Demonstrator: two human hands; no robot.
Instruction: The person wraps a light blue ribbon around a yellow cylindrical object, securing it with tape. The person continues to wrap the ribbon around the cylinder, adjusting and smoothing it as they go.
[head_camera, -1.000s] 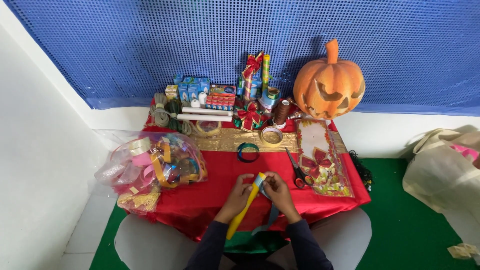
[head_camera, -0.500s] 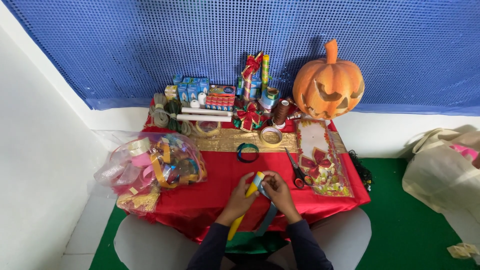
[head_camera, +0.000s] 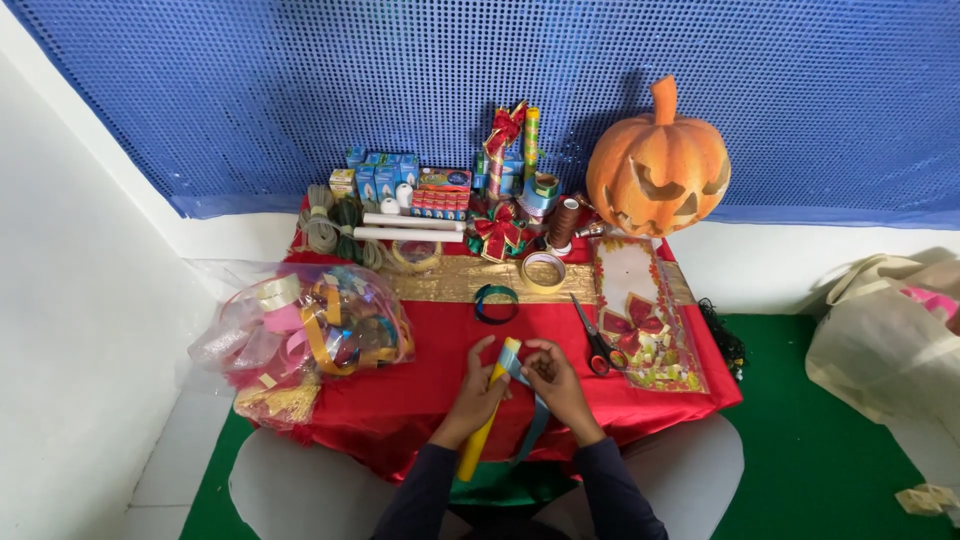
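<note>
Nearest the camera, the left hand (head_camera: 478, 390) closes around a yellow ribbon strip (head_camera: 486, 415) that slants from the table's front edge up to the fingertips. Just beside it, the right hand (head_camera: 553, 380) pinches a blue ribbon strip (head_camera: 533, 418) near its top, the loose end hanging down past the wrist. Both strips meet between the hands, over the front of the red tablecloth (head_camera: 440, 340). To the left sits a clear plastic bag of ribbons (head_camera: 305, 330). To the right of the hands lie scissors (head_camera: 596, 340) beside a flat packet with a red bow (head_camera: 640, 315). Farther back lie a dark ribbon ring (head_camera: 496, 302) and a tape roll (head_camera: 544, 270). At the rear stands an orange carved pumpkin (head_camera: 657, 165), before a blue mesh backdrop (head_camera: 300, 90).
</note>
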